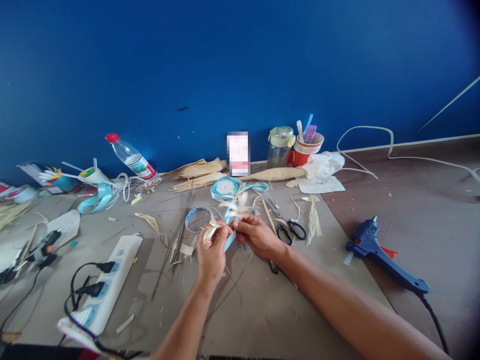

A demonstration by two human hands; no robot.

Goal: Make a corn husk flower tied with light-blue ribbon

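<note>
Close together near the middle, both my hands work on pale dried husk. My left hand (214,242) is closed in a pinch around a small pale husk piece (210,231). Thumb and fingers of my right hand (255,232) press together just beside it, on something I cannot make out. A blurred pale strip (240,205) rises above the right fingers. Light blue ribbon (230,240) passes behind and below the fingertips, and its roll (226,187) lies behind the hands. Black-handled scissors (290,231) rest right of my right hand.
A tape roll (198,220) and thin wires (180,232) lie left of the hands. A power strip (112,285) with plugs sits front left. On the right is a blue glue gun (382,255). A bottle (133,157), phone (238,154), jar (280,147) and paper cups (307,150) stand along the wall.
</note>
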